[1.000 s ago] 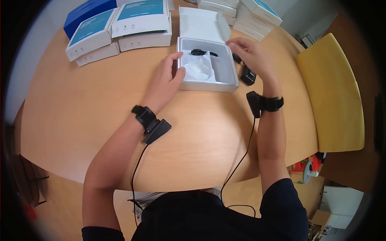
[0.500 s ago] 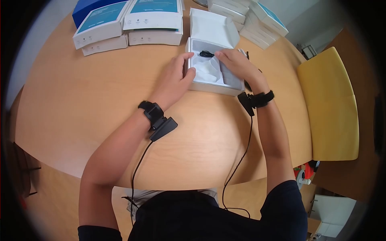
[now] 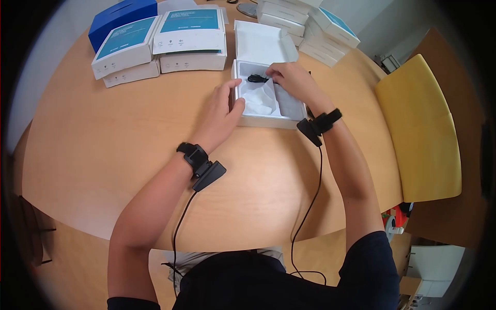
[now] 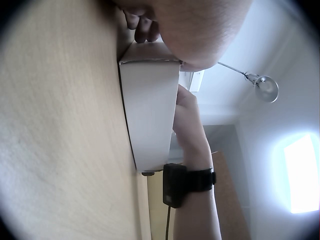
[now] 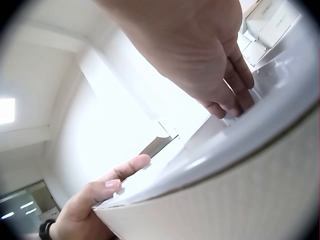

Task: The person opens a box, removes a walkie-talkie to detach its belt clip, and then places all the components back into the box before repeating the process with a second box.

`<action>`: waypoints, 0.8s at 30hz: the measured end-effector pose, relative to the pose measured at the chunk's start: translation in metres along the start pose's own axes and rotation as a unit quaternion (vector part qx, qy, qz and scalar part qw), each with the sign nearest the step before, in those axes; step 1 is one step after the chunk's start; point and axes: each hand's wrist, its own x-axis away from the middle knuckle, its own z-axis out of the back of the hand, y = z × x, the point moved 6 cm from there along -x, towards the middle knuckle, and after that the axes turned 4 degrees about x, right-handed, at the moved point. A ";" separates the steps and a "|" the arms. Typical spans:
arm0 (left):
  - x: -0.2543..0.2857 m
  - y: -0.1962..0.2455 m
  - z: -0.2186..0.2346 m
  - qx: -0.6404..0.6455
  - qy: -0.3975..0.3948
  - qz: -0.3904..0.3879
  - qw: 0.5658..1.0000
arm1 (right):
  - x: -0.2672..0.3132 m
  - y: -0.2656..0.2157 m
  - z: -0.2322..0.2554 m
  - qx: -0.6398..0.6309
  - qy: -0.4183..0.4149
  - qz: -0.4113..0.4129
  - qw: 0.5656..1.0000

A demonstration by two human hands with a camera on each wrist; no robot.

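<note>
An open white box (image 3: pixel 268 122) stands in front of me with its lid (image 3: pixel 264 41) folded back. My left hand (image 3: pixel 221 116) grips its left side, thumb and forefinger at the rim. In the right wrist view the left thumb (image 5: pixel 102 189) lies along the box edge. My right hand (image 3: pixel 297 82) reaches down into the box with bent fingers, beside a coiled black cable (image 3: pixel 256 78). A white insert (image 3: pixel 258 101) rises to a point near those fingertips. In the right wrist view the fingers (image 5: pixel 242 95) dip behind the rim; I cannot tell what they pinch.
White boxes with blue-green tops (image 3: pixel 188 25) are stacked at the back left, by a blue box (image 3: pixel 116 19). More white boxes (image 3: pixel 330 41) stand at the back right. A yellow chair (image 3: pixel 421 134) is at the right table edge. Black cords trail from both wrist cameras.
My right hand has moved left from the box's right rim, into the box beside the cable. The left hand stays at the left side. The black items right of the box are now mostly hidden.
</note>
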 end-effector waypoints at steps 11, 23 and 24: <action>0.001 0.005 0.001 0.002 0.018 -0.040 0.999 | -0.008 -0.004 -0.005 0.229 -0.055 0.029 0.971; 0.000 -0.002 -0.001 0.002 0.000 -0.007 1.000 | 0.057 0.051 0.082 -0.062 0.203 -0.129 0.969; 0.000 -0.003 0.000 -0.007 -0.002 -0.004 1.000 | 0.070 0.067 0.085 -0.071 0.220 -0.158 0.960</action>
